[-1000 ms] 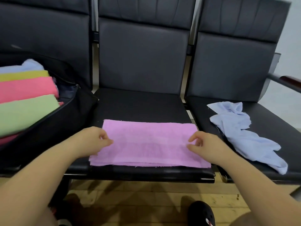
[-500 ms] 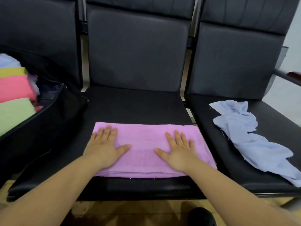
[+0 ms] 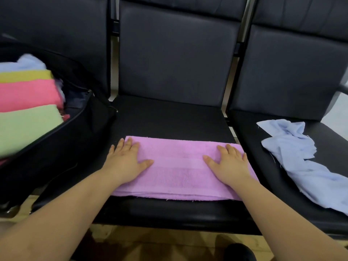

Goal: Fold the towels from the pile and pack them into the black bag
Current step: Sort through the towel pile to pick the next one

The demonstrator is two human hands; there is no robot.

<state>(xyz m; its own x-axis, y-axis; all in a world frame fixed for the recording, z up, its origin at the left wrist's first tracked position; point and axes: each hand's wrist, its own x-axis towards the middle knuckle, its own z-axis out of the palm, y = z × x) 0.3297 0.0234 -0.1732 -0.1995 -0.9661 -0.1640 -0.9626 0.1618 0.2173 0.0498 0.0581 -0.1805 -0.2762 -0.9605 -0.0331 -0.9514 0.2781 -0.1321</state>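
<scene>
Done: folded towels (image 3: 28, 108) in black bag (image 3: 62, 147), 9 o'clock | Now: left hand (image 3: 126, 162) & right hand (image 3: 228, 164) flat, fingers straight, pressing pink towel (image 3: 178, 172) | Left: blue towel (image 3: 301, 159) unfolded, 3 o'clock.

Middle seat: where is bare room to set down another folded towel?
The middle seat is bare behind the purple towel, up to the backrest. The right seat has a bare strip left of the blue towel. The left side is crowded: the black bag is already stacked with towels.
</scene>
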